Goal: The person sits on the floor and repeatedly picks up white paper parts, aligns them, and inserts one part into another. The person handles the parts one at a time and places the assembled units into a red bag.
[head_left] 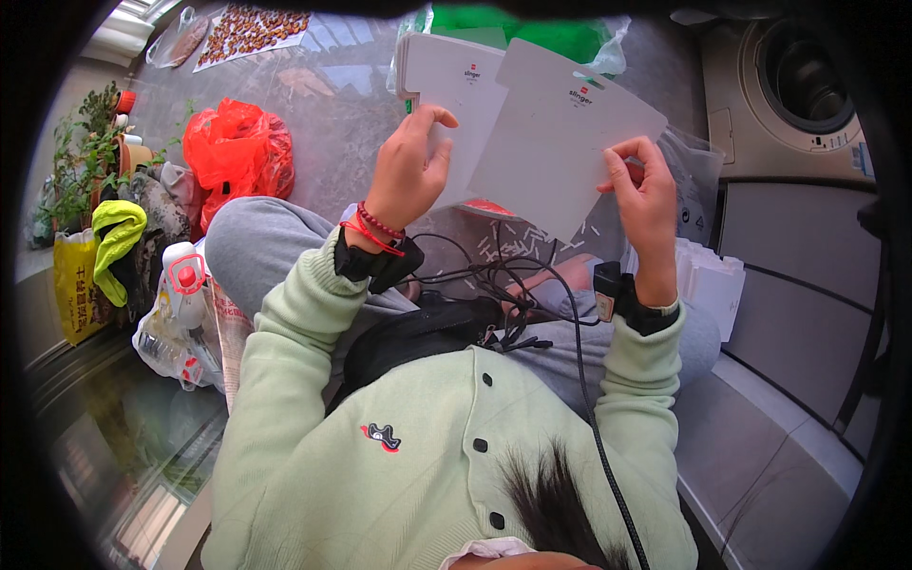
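My right hand [642, 180] pinches the right edge of a flat white card [556, 133] with a hang hole and small print near its top. That card is tilted and overlaps a stack of similar white cards [456, 81] to its left. My left hand [410, 163] is at the front of this stack, its thumb and index finger apart with a gap between them. I see nothing gripped in it, though its other fingers are partly hidden. Bands and dark straps circle both wrists.
Small white strips [508, 242] lie scattered beyond black cables [503, 294] at my lap. More white cards [708, 280] stand by my right knee. A red plastic bag [237, 157], a bottle [185, 280] and plants [85, 161] are left; a front-loading washing machine [746, 104] is right.
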### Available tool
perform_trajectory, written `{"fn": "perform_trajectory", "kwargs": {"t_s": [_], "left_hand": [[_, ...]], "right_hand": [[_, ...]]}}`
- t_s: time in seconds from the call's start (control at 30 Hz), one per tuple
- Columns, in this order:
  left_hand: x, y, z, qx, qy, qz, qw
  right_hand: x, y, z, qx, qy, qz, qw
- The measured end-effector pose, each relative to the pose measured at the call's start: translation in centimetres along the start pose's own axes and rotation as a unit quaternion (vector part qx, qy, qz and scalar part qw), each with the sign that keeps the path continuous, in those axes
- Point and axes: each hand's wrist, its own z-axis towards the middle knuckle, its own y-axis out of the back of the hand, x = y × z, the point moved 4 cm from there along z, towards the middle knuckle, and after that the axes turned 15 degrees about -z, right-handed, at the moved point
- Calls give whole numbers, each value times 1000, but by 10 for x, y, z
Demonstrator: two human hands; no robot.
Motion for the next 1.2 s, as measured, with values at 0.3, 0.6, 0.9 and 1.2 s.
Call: {"fn": "perform_trajectory", "kwargs": {"t_s": [0.3,0.6,0.9,1.2], "left_hand": [[4,-2,4,-33,-45,25,998],[1,12,16,-98,-123,7,988],[-8,6,15,67,122,-384,913],[-14,-16,1,125,191,-519,824]], "right_hand": [[1,-18,-6,59,-27,26,998],[-12,-2,-7,-9,-77,-90,993],[-23,1,0,42,-86,131,987],[-5,4,-7,181,28,272,945]]}}
